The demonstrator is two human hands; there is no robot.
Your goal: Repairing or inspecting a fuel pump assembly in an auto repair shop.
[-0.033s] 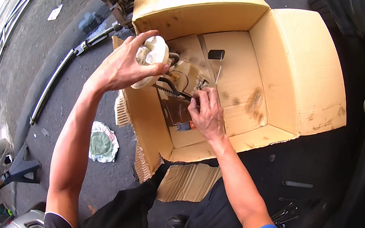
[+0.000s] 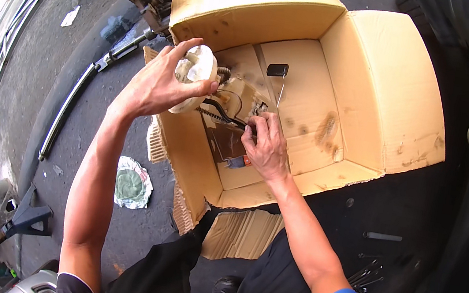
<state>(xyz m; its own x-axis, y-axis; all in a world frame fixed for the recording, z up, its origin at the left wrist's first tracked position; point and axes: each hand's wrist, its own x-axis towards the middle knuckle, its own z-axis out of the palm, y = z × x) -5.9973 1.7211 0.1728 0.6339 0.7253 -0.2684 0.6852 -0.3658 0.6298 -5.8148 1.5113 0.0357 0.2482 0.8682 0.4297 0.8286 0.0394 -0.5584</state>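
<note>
Over the left side of an open cardboard box (image 2: pixel 376 77), my left hand (image 2: pixel 164 82) grips the round white plastic cap of a fuel pump assembly (image 2: pixel 201 66) between thumb and fingers. A black hose (image 2: pixel 225 112) and corrugated tubing run from the cap toward my right hand (image 2: pixel 268 146). The fingers of that hand are pinched together at the hose's end, and they hide what they grip there. Beyond them a thin metal rod rises to a black float (image 2: pixel 277 70). Behind the hose a pale plastic body with wires partly shows.
A crumpled wrapper with a green disc (image 2: pixel 132 184) lies on the floor left of the box. Farther left are a long hose-like bar (image 2: pixel 79 89) and a jack stand (image 2: pixel 27 217). Several wrenches (image 2: pixel 367 274) lie at lower right. A torn cardboard flap (image 2: pixel 241 234) sits near my feet.
</note>
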